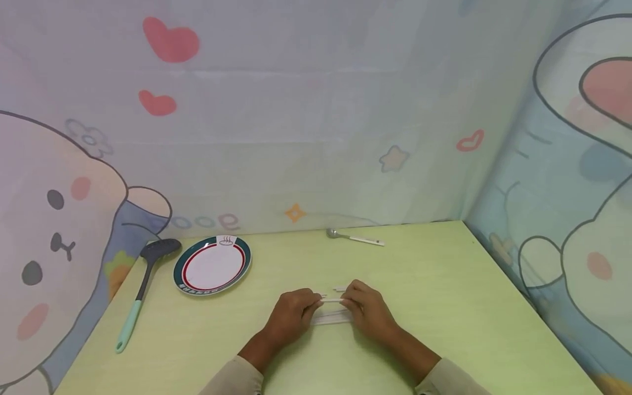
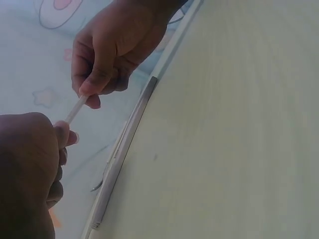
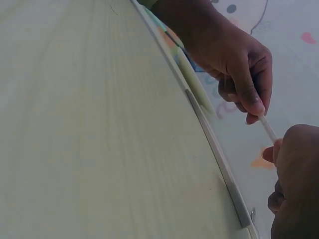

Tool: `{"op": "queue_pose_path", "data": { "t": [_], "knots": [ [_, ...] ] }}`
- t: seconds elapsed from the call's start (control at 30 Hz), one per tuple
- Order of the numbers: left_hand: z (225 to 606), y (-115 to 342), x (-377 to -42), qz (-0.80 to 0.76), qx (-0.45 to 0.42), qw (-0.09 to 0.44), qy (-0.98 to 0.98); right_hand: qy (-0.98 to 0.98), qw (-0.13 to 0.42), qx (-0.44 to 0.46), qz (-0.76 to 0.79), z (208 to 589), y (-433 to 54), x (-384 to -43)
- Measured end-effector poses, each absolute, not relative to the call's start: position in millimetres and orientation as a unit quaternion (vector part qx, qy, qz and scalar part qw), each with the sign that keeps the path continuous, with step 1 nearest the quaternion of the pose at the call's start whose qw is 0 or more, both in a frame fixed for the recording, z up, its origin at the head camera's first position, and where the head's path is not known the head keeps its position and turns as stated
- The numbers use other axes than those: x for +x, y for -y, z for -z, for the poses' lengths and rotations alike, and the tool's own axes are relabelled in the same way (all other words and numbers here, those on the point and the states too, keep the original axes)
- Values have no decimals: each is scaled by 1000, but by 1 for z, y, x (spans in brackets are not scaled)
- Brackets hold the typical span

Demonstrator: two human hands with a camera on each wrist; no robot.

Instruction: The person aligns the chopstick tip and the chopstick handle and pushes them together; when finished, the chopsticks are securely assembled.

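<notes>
My left hand (image 1: 294, 315) and right hand (image 1: 367, 310) pinch a thin white stick (image 1: 332, 300) between thumbs and fingertips, one hand at each side of its visible middle. Both wrist views show the stick (image 2: 76, 109) held up off the table, its ends hidden in the fingers. Below it, a long pale flat strip (image 1: 332, 317) lies on the table, partly covered by the hands in the head view. A small white tip (image 1: 339, 289) shows beside the right fingers; whether it belongs to another stick, I cannot tell.
At the left lie a slotted turner (image 1: 148, 269) with a mint handle and a plate (image 1: 185, 280) with a green rim and red ring. A small spoon (image 1: 353, 238) with a white handle lies near the back edge. Cartoon-printed cloth (image 1: 316, 137) hangs behind the pale table (image 1: 444, 296).
</notes>
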State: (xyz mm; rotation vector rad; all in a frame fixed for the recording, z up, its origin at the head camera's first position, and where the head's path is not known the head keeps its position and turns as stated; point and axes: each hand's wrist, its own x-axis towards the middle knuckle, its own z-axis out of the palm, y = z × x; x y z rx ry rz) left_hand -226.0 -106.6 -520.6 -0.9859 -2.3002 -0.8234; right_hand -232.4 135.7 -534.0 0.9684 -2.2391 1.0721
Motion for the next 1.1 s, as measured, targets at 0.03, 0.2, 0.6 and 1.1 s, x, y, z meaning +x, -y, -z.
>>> {"op": "queue_pose_path", "data": {
  "t": [0.03, 0.2, 0.6, 1.1],
  "knots": [
    [520, 107, -225, 306, -360, 249, 846, 817, 233, 353, -391, 533, -135, -233],
    [520, 112, -226, 294, -332, 212, 871, 842, 185, 331, -384, 531, -140, -237],
    [537, 133, -239, 285, -317, 205, 881, 879, 184, 271, -348, 544, -162, -248],
    [536, 138, -237, 275, -339, 181, 881, 871, 161, 271, -377, 550, -166, -246]
  ]
}}
